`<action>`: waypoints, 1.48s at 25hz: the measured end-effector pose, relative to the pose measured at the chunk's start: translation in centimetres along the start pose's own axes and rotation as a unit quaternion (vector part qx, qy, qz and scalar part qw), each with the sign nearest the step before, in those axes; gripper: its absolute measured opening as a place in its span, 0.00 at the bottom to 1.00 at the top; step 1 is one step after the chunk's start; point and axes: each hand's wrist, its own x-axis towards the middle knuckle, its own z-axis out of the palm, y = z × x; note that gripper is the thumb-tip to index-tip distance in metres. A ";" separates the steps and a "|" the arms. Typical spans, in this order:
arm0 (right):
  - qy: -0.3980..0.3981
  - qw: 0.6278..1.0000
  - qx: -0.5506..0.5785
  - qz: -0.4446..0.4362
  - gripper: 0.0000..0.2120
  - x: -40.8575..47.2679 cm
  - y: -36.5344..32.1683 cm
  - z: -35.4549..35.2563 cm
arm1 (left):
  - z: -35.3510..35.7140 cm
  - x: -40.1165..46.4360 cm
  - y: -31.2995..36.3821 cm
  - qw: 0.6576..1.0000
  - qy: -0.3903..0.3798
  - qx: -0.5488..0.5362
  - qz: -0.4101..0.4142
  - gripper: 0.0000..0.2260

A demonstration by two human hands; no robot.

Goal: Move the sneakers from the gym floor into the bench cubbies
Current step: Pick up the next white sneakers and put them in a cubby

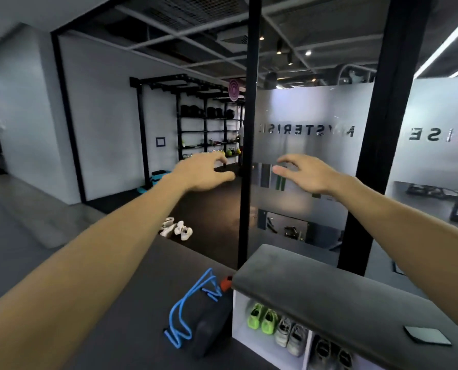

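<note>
A pair of white sneakers (177, 228) lies on the dark gym floor, some way ahead past the bench's left end. The bench (329, 297) has a grey padded seat and white cubbies beneath. In the left cubby stand neon green sneakers (262, 317) and grey sneakers (289, 335); dark sneakers (332, 352) sit in the cubby to the right. My left hand (204, 172) and my right hand (302, 172) are both stretched out in front at chest height, fingers spread, holding nothing.
A black bag with blue cord (201, 316) leans against the bench's left end. A black post (246, 156) and frosted glass partition (302, 145) rise behind the bench. A flat dark object (427, 335) lies on the seat. Equipment racks (209, 129) line the far wall.
</note>
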 end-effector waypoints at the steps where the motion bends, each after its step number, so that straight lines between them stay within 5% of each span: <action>1: 0.004 1.000 0.005 -0.012 0.26 1.6 -2.1 1.0 | -0.6 -0.3 -3.0 1.000 0.005 0.011 -0.006 0.27; 12: -0.022 0.999 -0.003 -0.027 0.27 21.3 -19.1 14.7 | -3.1 2.8 -26.6 1.000 0.003 0.011 -0.013 0.27; 21: -0.029 0.998 0.023 -0.053 0.26 40.5 -20.5 28.3 | 0.6 12.1 -46.2 0.999 -0.008 -0.010 -0.052 0.26; 37: -0.013 0.998 0.030 -0.062 0.25 85.6 -22.7 48.8 | 8.0 41.7 -85.1 0.999 -0.002 -0.001 -0.048 0.25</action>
